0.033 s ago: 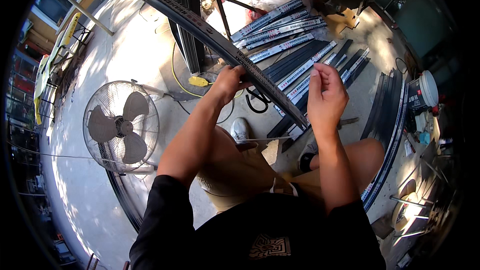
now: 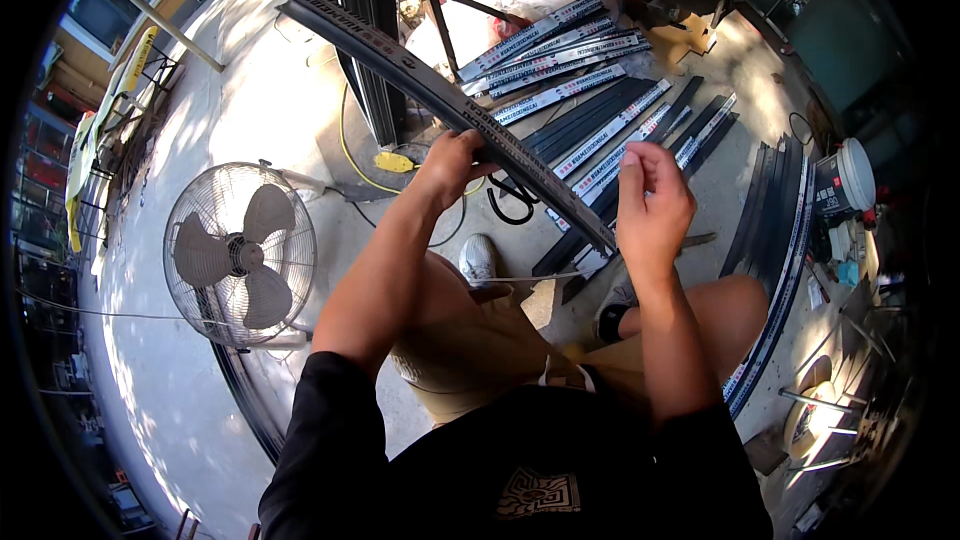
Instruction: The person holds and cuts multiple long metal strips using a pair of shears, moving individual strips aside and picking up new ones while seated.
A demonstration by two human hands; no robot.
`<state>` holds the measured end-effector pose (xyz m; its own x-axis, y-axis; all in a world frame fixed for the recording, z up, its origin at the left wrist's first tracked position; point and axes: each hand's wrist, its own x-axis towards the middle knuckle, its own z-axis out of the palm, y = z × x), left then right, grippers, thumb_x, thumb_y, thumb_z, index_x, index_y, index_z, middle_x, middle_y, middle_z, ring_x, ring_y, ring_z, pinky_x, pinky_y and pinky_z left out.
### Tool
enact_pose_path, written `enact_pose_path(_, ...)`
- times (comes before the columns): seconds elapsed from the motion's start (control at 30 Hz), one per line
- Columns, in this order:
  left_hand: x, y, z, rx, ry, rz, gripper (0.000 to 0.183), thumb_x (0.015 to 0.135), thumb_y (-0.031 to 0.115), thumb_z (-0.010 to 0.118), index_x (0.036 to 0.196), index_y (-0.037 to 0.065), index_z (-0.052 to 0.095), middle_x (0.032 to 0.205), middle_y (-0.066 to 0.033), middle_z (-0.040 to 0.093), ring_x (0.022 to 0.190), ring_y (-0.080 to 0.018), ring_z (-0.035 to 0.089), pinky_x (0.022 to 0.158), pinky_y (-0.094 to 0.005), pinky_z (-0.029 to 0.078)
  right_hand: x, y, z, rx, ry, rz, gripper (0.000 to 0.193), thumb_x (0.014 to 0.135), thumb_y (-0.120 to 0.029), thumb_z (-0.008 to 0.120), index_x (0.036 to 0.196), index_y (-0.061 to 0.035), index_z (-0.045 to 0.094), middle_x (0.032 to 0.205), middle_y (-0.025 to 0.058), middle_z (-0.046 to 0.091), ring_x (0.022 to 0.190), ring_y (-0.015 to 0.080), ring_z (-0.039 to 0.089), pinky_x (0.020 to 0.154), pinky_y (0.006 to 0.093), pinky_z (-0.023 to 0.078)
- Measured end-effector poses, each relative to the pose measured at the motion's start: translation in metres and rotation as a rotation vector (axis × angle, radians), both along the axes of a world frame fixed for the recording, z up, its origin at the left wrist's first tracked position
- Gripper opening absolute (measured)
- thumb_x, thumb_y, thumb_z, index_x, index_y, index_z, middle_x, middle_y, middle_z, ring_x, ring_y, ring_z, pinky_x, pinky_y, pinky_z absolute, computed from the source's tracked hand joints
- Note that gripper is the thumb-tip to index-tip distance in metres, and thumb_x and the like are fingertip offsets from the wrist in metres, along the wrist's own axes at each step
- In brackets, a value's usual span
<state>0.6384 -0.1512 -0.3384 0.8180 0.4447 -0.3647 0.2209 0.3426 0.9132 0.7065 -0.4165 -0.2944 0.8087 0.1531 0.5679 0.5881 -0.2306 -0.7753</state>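
A long dark profile strip (image 2: 440, 90) with printed film on its face slants from upper left to lower right in front of me. My left hand (image 2: 452, 168) is closed around it from below, near its middle. My right hand (image 2: 655, 195) is raised beside the strip's lower right end, apart from it. Its fingers are curled toward the thumb; whatever they may pinch is too small to make out. Just under the strip, right of my left hand, black curved loops (image 2: 510, 205) show, their kind unclear.
More printed strips (image 2: 560, 95) and dark profiles lie on the floor ahead. Upright dark profiles (image 2: 365, 40) stand behind. A caged fan (image 2: 240, 253) stands at left, near a yellow cable with a power strip (image 2: 394, 162). At right are long strips (image 2: 770, 210) and a white bucket (image 2: 855, 177).
The strip's far end has shifted slightly left and down in the picture. My right hand sits a little lower, its fingertips closer to the thumb. My left hand keeps its hold.
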Motion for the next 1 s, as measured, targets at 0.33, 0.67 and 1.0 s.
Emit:
enact_pose_path(0.33,-0.004,-0.001,-0.017,-0.172,-0.045,0.039,0.026,0.105,0.010,0.051,0.121,-0.002,0.067,0.114,-0.0155,0.074,0.106,-0.0272,0.074,0.092,-0.0405,0.064,-0.067,0.030,-0.090,-0.433,0.090,0.428,0.041,0.099,-0.017,0.065,0.137,-0.0003,0.063,0.139,0.0206,0.065,0.129,0.0394,0.061,0.110,0.0454,0.050)
enact_pose_path(0.67,-0.013,0.006,-0.005,-0.137,-0.077,0.070,0.032,0.109,0.011,0.041,0.125,-0.008,0.062,0.120,-0.0216,0.071,0.111,-0.0311,0.073,0.094,-0.0412,0.065,-0.066,0.075,-0.105,-0.466,0.179,0.297,0.055,0.106,-0.022,0.051,0.156,-0.0013,0.044,0.159,0.0231,0.048,0.147,0.0423,0.045,0.123,0.0477,0.037)
enact_pose_path(1.0,-0.026,0.016,-0.015,-0.231,-0.189,0.037,0.029,0.107,0.009,0.046,0.126,-0.006,0.062,0.121,-0.0192,0.070,0.116,-0.0325,0.069,0.103,-0.0444,0.062,-0.066,0.082,-0.101,-0.482,0.229,0.208,0.044,0.101,-0.024,0.059,0.140,-0.0021,0.055,0.140,0.0260,0.061,0.131,0.0451,0.058,0.107,0.0526,0.050)
